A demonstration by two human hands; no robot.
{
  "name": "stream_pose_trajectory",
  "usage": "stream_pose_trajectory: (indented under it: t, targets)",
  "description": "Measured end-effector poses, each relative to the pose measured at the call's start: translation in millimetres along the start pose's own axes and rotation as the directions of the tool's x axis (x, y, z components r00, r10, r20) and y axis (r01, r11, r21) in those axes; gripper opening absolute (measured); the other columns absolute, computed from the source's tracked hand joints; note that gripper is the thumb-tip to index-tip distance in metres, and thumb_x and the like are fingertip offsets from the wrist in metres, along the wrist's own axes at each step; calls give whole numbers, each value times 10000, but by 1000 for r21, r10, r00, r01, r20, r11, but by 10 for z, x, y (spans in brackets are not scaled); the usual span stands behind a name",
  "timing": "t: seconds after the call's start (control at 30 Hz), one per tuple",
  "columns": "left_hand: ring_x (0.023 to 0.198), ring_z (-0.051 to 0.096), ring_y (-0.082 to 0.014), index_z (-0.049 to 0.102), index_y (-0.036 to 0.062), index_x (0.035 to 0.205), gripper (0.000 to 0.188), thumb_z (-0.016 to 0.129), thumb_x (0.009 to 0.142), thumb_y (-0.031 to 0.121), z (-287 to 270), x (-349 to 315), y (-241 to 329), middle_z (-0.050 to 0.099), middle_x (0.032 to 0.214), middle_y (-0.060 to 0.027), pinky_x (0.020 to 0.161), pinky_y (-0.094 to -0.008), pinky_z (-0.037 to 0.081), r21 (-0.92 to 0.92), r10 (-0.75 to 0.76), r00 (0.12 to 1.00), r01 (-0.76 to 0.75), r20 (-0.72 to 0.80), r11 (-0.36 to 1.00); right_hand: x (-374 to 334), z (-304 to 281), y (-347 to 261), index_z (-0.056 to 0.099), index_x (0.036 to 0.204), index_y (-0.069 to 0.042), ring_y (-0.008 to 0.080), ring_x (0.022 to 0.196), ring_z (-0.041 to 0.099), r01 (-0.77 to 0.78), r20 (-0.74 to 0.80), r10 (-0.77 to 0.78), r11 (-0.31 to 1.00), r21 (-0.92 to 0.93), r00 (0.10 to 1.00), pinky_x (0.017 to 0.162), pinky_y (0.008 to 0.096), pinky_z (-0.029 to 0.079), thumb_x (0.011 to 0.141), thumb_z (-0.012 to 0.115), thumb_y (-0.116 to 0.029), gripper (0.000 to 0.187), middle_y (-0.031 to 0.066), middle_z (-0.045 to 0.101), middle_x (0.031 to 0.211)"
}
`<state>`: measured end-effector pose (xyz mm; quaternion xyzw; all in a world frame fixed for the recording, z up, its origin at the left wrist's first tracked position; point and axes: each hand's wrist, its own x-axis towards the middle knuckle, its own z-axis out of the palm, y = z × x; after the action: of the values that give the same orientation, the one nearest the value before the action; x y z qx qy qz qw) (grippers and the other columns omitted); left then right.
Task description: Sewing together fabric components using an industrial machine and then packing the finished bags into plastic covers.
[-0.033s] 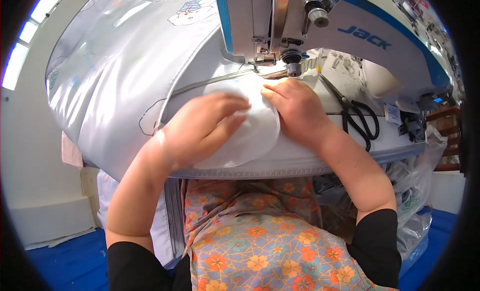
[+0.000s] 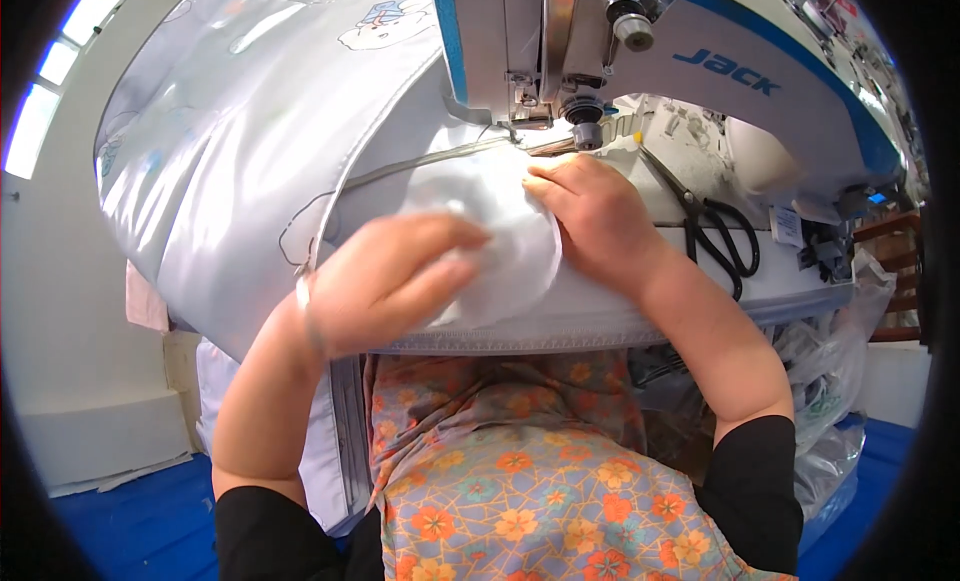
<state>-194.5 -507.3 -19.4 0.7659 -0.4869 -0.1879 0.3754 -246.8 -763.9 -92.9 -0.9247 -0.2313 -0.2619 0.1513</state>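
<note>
At the far left, bright window panes (image 2: 35, 116) sit in a plain pale wall (image 2: 85, 281), with a smooth blue floor (image 2: 135, 531) below it on the near side. Next comes a wide sheet of glossy white fabric (image 2: 215, 161), draped in soft folds and printed with cartoon figures, its far right part showing a rounded animal in dark outline. The left hand (image 2: 400, 276), blurred, lies over the left part of a thin, matte white cloth (image 2: 520, 266); its thumb and fingers stand apart and slightly curved, and whether it touches the cloth cannot be told. A pale band (image 2: 308, 306) rings that wrist. The cloth lies on the near side of the needle area, its right edge a smooth curve. Beyond it, a narrow grey strip (image 2: 420, 163) slants toward the machine foot. On the near side, below the table (image 2: 790, 281), spreads a soft, creased garment (image 2: 520, 481) with orange flowers. The right hand (image 2: 595, 216) is nearly closed, thumb and fingertips drawn together on the cloth's far right edge. Over this hangs a smooth white sewing machine (image 2: 650, 91) with a blue stripe and round metal knobs. Right of the hand lie black scissors (image 2: 722, 231) with looped handles, and farther right hangs a crinkled clear plastic bag (image 2: 835, 366).
</note>
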Motion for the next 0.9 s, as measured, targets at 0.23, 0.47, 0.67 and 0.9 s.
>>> stream_pose_trajectory:
  t: [0.23, 0.47, 0.67, 0.9]
  targets:
    - [814, 634, -299, 612, -30, 1214, 455, 637, 823, 201, 455, -854, 286, 636, 890, -129, 738, -395, 505, 770, -215, 976, 170, -44, 615, -204, -48, -217, 707, 1090, -34, 297, 1060, 665, 79, 49, -85, 990, 121, 995, 918, 377, 539, 812, 608, -3, 297, 138, 691, 1146]
    - [700, 561, -194, 629, 119, 1247, 458, 599, 791, 151, 386, -1024, 15, 585, 893, -42, 652, -318, 474, 875, 109, 993, -97, 51, 474, -124, -160, -142, 697, 1084, -10, 311, 1089, 656, -166, 74, 149, 896, 411, 986, 950, 367, 529, 807, 557, 82, 324, 143, 694, 1142]
    - [706, 589, -177, 655, 179, 1232, 464, 618, 772, 131, 337, -1007, -129, 630, 1064, -46, 606, -317, 492, 883, 180, 981, -26, -66, 469, -57, 33, -92, 725, 1046, -36, 293, 1028, 660, -99, 66, 84, 955, 279, 994, 899, 381, 544, 807, 586, 79, 299, 115, 701, 1096]
    - [739, 616, -198, 663, 132, 1211, 454, 600, 762, 104, 178, -827, -389, 644, 1164, -55, 653, -329, 525, 884, 194, 974, 13, -117, 467, -32, 50, -191, 733, 1103, -89, 291, 1021, 659, -53, 48, 46, 986, 157, 998, 890, 374, 550, 813, 618, 53, 343, 111, 687, 1121]
